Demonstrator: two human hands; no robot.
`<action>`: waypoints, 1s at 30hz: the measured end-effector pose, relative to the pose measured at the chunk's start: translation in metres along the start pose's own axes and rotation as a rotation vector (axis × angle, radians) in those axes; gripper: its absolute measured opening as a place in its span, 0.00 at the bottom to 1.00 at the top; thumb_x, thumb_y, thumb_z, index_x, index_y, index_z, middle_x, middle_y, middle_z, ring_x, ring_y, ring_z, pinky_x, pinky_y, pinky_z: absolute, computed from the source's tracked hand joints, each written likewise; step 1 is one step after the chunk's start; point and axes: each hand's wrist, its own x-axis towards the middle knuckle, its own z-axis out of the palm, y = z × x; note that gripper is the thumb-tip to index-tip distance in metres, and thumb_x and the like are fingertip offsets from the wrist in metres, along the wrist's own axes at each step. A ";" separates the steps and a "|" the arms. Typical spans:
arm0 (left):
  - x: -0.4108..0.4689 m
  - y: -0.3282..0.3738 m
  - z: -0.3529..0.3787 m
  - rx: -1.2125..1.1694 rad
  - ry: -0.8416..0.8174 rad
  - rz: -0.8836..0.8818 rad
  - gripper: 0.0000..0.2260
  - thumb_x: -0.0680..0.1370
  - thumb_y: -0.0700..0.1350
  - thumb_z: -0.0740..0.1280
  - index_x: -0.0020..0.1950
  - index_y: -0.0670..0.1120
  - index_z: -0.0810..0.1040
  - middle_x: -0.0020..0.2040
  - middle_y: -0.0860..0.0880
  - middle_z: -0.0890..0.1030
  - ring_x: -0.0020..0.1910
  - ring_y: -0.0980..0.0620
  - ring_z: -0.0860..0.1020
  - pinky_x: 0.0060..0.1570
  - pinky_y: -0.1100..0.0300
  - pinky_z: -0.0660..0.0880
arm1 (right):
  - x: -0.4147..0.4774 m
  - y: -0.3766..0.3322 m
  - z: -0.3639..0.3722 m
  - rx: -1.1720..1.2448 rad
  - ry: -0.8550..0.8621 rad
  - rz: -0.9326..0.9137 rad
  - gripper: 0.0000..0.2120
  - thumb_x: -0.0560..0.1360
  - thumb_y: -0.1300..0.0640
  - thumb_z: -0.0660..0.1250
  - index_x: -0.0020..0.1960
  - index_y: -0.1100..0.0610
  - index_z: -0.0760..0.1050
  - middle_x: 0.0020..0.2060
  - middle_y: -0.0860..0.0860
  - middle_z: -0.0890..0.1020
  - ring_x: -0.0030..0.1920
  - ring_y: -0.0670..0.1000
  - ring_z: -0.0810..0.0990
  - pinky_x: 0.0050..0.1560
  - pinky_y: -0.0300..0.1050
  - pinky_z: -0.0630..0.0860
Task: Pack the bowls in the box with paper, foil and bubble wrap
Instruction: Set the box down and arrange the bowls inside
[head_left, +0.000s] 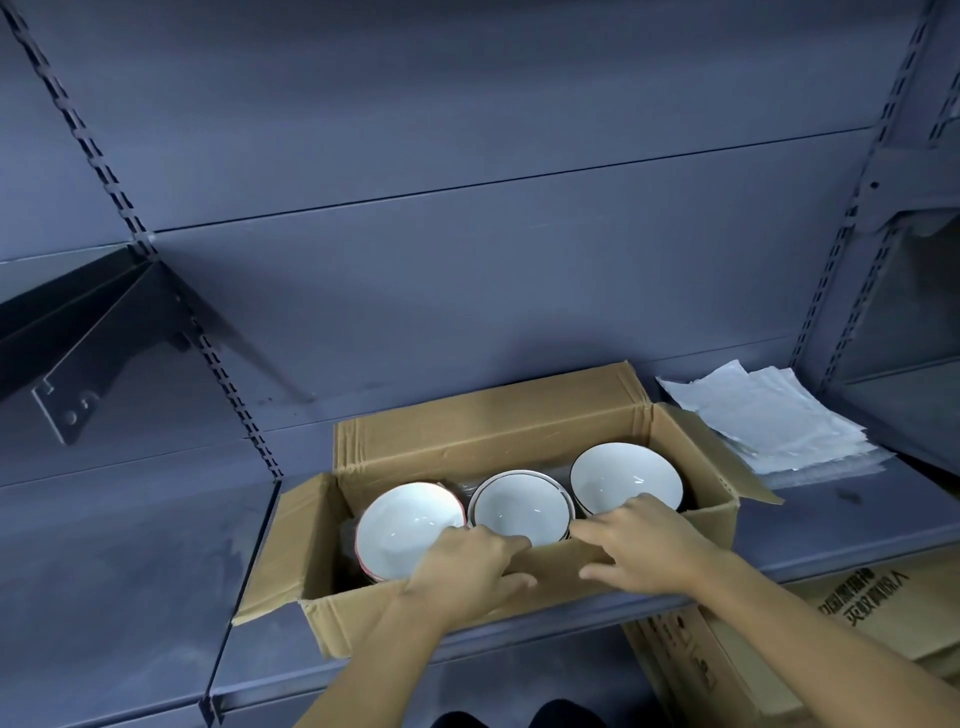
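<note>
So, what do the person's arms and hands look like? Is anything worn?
The left hand and right hand wear no gloves, rings, watch or bracelet that I can see. The left forearm and right forearm are uncovered up to the picture's edge; no sleeve shows.

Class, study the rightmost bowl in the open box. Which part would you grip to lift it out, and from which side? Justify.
Probably the far rim of the rightmost bowl, from above: thumb inside, fingers outside. It sits mouth up, the box wall and the middle bowl crowd its sides, and the right hand covers its near rim.
</note>
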 end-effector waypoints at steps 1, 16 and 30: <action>0.003 0.001 0.000 0.005 0.002 0.002 0.15 0.79 0.58 0.59 0.56 0.48 0.72 0.50 0.44 0.80 0.50 0.42 0.77 0.51 0.53 0.71 | 0.000 0.003 0.000 -0.005 0.007 0.001 0.17 0.74 0.42 0.62 0.53 0.54 0.72 0.43 0.51 0.82 0.42 0.59 0.79 0.38 0.46 0.63; 0.088 0.075 -0.012 -0.227 0.606 -0.003 0.12 0.70 0.58 0.59 0.35 0.51 0.71 0.29 0.54 0.77 0.27 0.53 0.76 0.25 0.64 0.65 | -0.022 0.039 -0.011 0.585 0.285 0.251 0.03 0.68 0.53 0.57 0.41 0.49 0.68 0.37 0.44 0.77 0.38 0.44 0.72 0.38 0.44 0.71; 0.169 0.148 0.000 -0.117 0.443 0.275 0.16 0.72 0.57 0.56 0.43 0.53 0.82 0.45 0.56 0.83 0.54 0.52 0.80 0.50 0.56 0.78 | -0.059 0.193 0.035 0.390 -0.017 0.973 0.15 0.78 0.55 0.57 0.61 0.48 0.75 0.72 0.47 0.64 0.70 0.55 0.59 0.69 0.50 0.62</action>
